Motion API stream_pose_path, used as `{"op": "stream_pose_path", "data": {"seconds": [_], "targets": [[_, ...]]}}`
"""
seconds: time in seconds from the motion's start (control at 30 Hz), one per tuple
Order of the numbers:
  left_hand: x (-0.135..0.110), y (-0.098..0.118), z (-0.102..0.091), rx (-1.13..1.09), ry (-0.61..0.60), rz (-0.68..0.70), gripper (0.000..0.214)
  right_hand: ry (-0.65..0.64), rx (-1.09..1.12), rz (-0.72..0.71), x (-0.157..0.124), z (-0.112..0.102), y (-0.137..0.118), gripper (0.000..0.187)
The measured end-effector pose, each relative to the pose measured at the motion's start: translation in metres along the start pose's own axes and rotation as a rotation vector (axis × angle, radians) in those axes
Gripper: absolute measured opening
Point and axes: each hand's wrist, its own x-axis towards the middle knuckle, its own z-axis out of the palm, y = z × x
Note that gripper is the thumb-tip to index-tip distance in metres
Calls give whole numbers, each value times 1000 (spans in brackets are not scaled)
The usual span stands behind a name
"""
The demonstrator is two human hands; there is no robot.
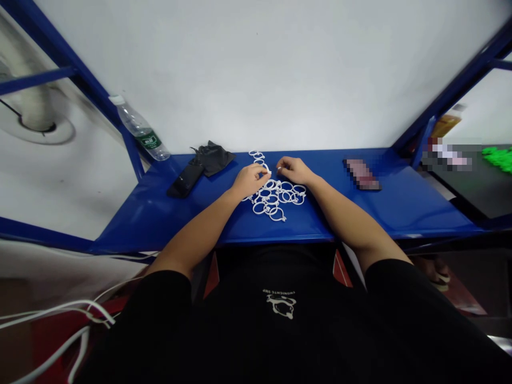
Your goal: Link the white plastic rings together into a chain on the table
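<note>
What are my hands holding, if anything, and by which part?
Your left hand seems to pinch a white ring near its knob. A white speck shows at your right hand; I can't tell whether it's held.

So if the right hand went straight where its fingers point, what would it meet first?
Likely the left hand, or the white ring it appears to pinch; depth between the hands is unclear here.

Nothing legible: tiny print (279, 292) on the black shirt (240, 330), white characters (149, 141) on the green bottle label (154, 146).
</note>
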Motion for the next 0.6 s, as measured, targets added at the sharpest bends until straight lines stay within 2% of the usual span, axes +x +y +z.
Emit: {"op": "stream_pose_path", "data": {"seconds": [0.2, 0.43, 0.5, 0.6], "targets": [[-1, 2, -2, 27, -31, 6, 29, 79, 80, -17, 0, 2, -6, 20], [7, -20, -2, 88, 58, -14, 14, 143, 178, -18, -2, 5, -22, 16], [11, -27, -4, 151, 24, -46, 24, 136, 188, -15, -2, 6, -24, 13], [15, -31, -7, 244, -97, -168, 44, 135, 233, -11, -1, 5, -23, 10]]}}
